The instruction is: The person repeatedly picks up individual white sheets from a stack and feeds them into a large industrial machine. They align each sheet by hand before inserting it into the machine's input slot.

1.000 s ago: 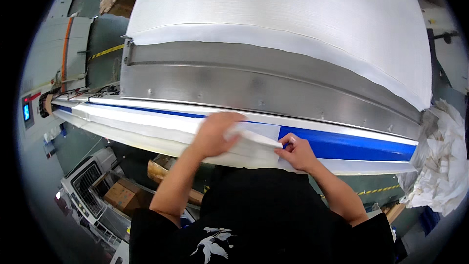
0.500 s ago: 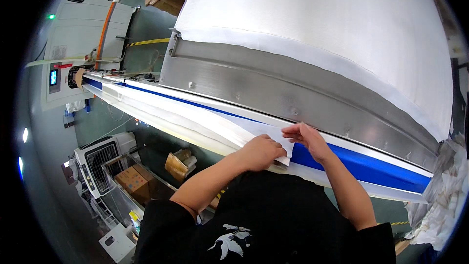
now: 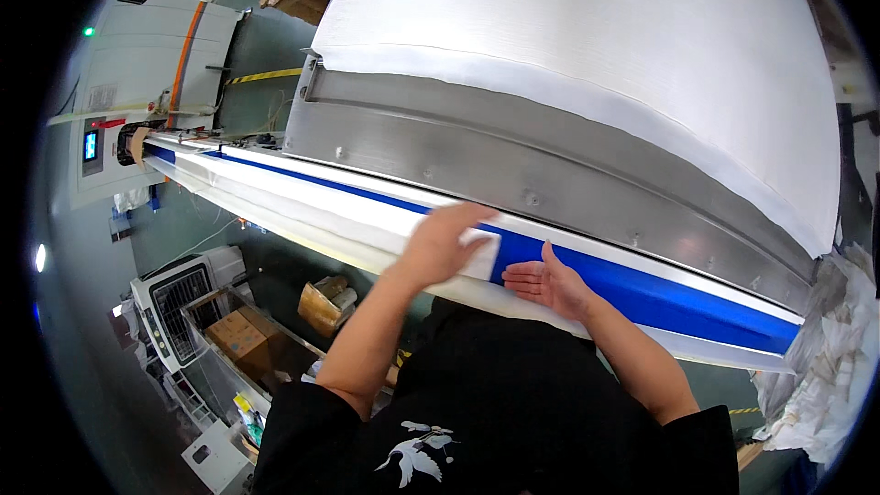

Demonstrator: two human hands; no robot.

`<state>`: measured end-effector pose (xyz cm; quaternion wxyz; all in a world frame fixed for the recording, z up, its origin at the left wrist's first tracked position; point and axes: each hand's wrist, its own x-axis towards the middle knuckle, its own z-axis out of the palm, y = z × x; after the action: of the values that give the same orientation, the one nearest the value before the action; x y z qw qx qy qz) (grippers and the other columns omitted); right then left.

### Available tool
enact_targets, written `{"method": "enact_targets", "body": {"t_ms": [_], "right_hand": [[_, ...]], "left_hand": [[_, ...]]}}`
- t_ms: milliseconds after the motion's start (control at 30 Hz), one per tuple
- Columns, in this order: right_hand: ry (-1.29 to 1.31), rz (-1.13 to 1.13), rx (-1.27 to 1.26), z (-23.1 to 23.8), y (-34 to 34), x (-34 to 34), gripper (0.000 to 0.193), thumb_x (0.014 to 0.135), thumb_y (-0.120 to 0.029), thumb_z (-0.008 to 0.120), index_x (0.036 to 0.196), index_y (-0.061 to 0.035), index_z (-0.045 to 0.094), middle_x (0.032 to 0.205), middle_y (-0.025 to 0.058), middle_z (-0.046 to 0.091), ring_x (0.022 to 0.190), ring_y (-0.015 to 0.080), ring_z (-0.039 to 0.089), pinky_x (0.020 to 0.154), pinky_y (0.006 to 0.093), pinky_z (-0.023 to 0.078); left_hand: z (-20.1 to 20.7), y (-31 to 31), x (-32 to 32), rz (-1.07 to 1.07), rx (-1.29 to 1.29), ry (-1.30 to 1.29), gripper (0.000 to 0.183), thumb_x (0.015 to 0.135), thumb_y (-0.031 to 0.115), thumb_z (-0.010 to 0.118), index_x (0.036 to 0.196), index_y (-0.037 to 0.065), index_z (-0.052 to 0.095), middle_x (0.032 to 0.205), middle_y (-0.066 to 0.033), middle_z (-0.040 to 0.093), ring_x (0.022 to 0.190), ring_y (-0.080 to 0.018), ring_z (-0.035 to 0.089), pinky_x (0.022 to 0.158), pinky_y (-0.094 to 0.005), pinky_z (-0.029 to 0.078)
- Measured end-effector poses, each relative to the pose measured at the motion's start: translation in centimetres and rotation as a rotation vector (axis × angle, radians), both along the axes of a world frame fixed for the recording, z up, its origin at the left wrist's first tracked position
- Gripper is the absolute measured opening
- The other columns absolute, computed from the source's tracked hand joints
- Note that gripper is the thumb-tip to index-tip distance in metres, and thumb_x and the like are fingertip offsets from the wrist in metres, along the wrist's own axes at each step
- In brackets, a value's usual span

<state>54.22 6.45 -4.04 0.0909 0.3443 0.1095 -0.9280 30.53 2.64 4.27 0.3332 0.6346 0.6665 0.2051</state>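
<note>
A long strip of folded white cloth [image 3: 339, 218] lies along a narrow blue belt [image 3: 632, 289], with its squared end just right of my left hand. My left hand [image 3: 442, 244] is over that end, fingers stretched toward the belt's far edge and thumb apart; it is slightly blurred, and whether the palm touches the cloth is hidden. Past the cloth's end, my right hand [image 3: 555, 286] is above the bare blue belt. Its fingers point left, its thumb is raised, and it holds nothing.
Beyond the belt runs a grey metal panel [image 3: 440, 151] beneath a broad white sheet [image 3: 587, 46]. Crumpled white material [image 3: 816, 376] hangs at the right end. Lower left are a cardboard box [image 3: 240, 335] and an air cooler [image 3: 179, 298]. A white machine cabinet [image 3: 137, 55] stands far left.
My left hand has let go of the cloth's end and moved away from my body, fingers extended. My right hand has come down toward the belt's near side. The cloth end now lies flatter.
</note>
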Motion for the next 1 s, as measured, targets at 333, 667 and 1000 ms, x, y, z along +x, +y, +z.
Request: {"method": "enact_targets", "body": {"t_ms": [333, 667, 1000], "right_hand": [[-0.260, 0.109, 0.492, 0.5, 5.3, -0.8, 0.041, 0.095, -0.041, 0.046, 0.105, -0.0038, 0.061, 0.101, 0.0093, 0.065, 0.090, 0.0177, 0.062, 0.078, 0.0297, 0.048], [-0.225, 0.388, 1.699, 5.1, 16.5, -20.8, 0.026, 0.086, -0.028, 0.056, 0.093, -0.0042, 0.063, 0.083, 0.0165, 0.065, 0.076, 0.0298, 0.064, 0.070, 0.0367, 0.049], [-0.013, 0.350, 1.999, 3.0, 24.2, -42.6, 0.019, 0.082, -0.023, 0.056, 0.083, -0.0063, 0.065, 0.077, 0.0127, 0.066, 0.074, 0.0310, 0.063, 0.068, 0.0394, 0.050]], "left_hand": [[-3.4, 2.1, -13.5, 0.331, 0.104, 0.307, 0.028, 0.083, 0.015, 0.062, 0.109, 0.006, 0.061, 0.110, -0.0147, 0.061, 0.099, -0.0325, 0.058, 0.084, -0.0389, 0.047], [-11.7, 7.1, -20.1, 0.548, 0.412, 0.602, 0.037, 0.083, 0.020, 0.058, 0.116, 0.004, 0.054, 0.122, -0.0152, 0.052, 0.115, -0.0328, 0.048, 0.100, -0.0456, 0.036], [-11.7, 7.4, -19.8, 0.590, 0.383, 0.531, 0.038, 0.083, 0.019, 0.056, 0.117, 0.005, 0.053, 0.124, -0.0137, 0.051, 0.120, -0.0311, 0.046, 0.104, -0.0463, 0.032]]}}
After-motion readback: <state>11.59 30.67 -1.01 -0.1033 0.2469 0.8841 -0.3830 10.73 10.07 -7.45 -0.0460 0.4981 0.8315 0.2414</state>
